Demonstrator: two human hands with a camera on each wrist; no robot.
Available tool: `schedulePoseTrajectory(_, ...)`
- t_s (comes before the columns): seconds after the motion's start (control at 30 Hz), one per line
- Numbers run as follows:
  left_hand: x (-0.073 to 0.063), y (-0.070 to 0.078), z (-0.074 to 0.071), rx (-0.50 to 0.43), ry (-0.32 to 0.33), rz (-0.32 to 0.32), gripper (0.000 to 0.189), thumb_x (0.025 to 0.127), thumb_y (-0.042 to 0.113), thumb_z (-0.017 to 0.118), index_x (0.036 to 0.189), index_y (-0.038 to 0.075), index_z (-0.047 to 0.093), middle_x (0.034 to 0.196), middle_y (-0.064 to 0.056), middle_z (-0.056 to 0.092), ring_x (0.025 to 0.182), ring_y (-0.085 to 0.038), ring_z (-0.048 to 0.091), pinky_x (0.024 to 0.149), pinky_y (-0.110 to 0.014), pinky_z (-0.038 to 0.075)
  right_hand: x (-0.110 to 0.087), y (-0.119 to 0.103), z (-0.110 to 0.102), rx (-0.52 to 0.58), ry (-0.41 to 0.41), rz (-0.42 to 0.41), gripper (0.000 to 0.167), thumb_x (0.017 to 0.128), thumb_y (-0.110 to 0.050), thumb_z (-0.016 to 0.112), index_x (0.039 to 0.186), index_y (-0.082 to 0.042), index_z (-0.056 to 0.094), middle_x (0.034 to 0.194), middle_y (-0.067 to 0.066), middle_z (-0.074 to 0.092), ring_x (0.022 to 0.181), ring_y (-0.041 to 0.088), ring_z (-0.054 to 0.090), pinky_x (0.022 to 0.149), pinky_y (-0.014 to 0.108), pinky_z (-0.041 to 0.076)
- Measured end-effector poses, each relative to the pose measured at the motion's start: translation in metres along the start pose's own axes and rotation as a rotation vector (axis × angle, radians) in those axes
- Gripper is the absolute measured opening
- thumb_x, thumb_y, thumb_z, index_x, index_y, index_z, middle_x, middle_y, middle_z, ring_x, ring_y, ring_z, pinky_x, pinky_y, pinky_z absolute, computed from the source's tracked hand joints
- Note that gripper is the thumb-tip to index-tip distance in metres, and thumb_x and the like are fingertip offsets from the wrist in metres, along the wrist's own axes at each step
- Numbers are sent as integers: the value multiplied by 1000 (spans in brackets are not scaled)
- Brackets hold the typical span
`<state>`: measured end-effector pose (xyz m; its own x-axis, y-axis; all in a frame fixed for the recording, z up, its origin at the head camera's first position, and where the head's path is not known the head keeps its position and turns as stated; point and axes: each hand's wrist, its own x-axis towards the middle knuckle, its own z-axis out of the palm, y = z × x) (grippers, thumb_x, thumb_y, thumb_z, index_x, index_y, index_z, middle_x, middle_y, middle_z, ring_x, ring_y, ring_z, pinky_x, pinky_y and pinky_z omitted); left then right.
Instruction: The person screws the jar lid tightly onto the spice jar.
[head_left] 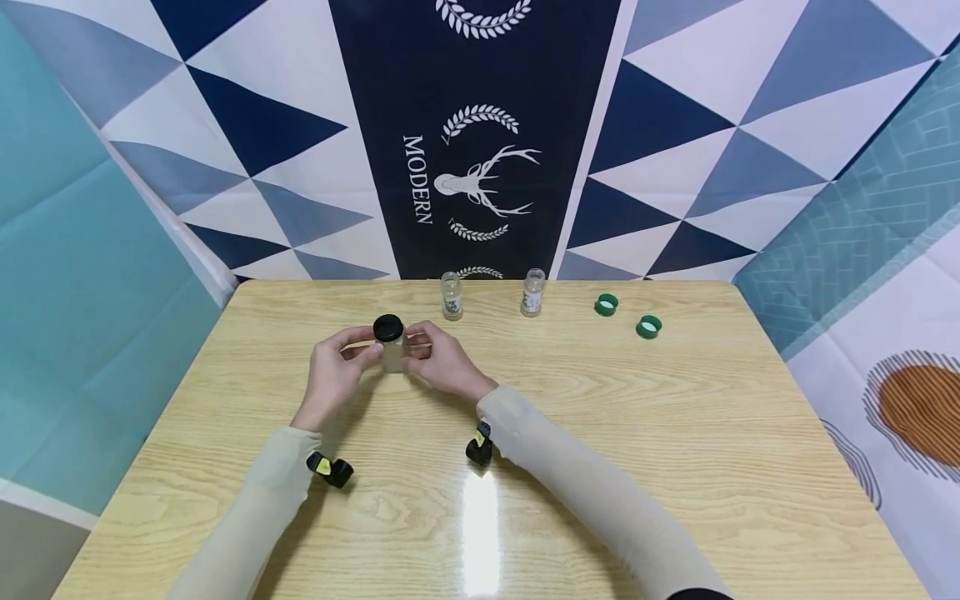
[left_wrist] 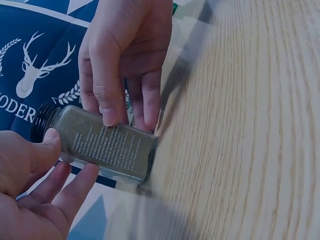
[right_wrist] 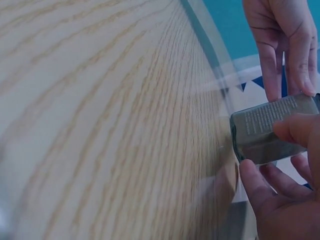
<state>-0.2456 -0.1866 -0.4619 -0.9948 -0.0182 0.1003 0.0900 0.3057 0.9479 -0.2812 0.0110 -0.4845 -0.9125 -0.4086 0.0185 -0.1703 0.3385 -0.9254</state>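
Note:
A square glass spice jar [head_left: 393, 358] with a black lid [head_left: 387, 327] stands upright at the back left of the table, full of grey-brown powder. Rows of small print cover the jar's face [left_wrist: 107, 142] in the left wrist view. My left hand [head_left: 335, 372] pinches it from the left near the neck, thumb in front and fingers behind. From the other side my right hand [head_left: 447, 362] grips the body lower down. In the right wrist view the right thumb lies across the printed side of the jar [right_wrist: 260, 122], other fingers around the far side.
Two small clear glass bottles [head_left: 452, 298] with labels and no caps stand near the table's back edge. To their right lie two green caps [head_left: 606, 305]. A patterned cloth [head_left: 480, 192] hangs behind the wooden table [head_left: 600, 467].

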Motion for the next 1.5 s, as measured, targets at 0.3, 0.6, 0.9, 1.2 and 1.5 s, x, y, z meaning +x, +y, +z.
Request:
schedulePoseTrajectory(0.3, 2, -3, -3, 42, 9, 14, 32, 98, 9, 71, 128, -1, 68, 129, -20, 68, 111, -36, 71, 85, -32, 62, 4, -1, 2, -36, 19, 3, 47, 96, -6, 72, 140, -7, 55, 134, 17, 66, 118, 30, 69, 97, 30, 58)
schedulePoseTrajectory(0.6, 4, -4, -3, 64, 38, 31, 33, 98, 9, 71, 130, -1, 67, 129, -21, 68, 111, -38, 71, 79, -15, 58, 6, -4, 5, -108, 71, 6, 46, 95, -9, 74, 138, -9, 59, 116, 13, 70, 107, 25, 72, 92, 29, 59)
schedulePoseTrajectory(0.9, 6, -5, -5, 79, 59, 15, 33, 99, 12, 71, 130, 1, 68, 129, -19, 69, 111, -33, 72, 79, -13, 57, 8, -7, 9, -130, 83, 8, 45, 96, -9, 73, 138, -8, 58, 111, 11, 72, 101, 21, 71, 90, 28, 58)
schedulePoseTrajectory(1.2, 6, -4, -6, 64, 89, -8, 33, 98, 14, 72, 128, 1, 69, 129, -19, 69, 109, -28, 72, 80, -12, 56, 7, -7, 12, -95, 80, 29, 41, 98, -7, 70, 137, -6, 59, 121, 16, 72, 108, 25, 73, 92, 28, 59)
schedulePoseTrajectory(1.5, 7, -5, -8, 64, 90, -35, 34, 100, 14, 70, 130, 1, 67, 131, -18, 68, 110, -26, 71, 82, -16, 58, 7, -10, 15, -72, 54, -8, 38, 98, 2, 63, 135, 1, 61, 123, 18, 72, 111, 27, 72, 92, 25, 58)
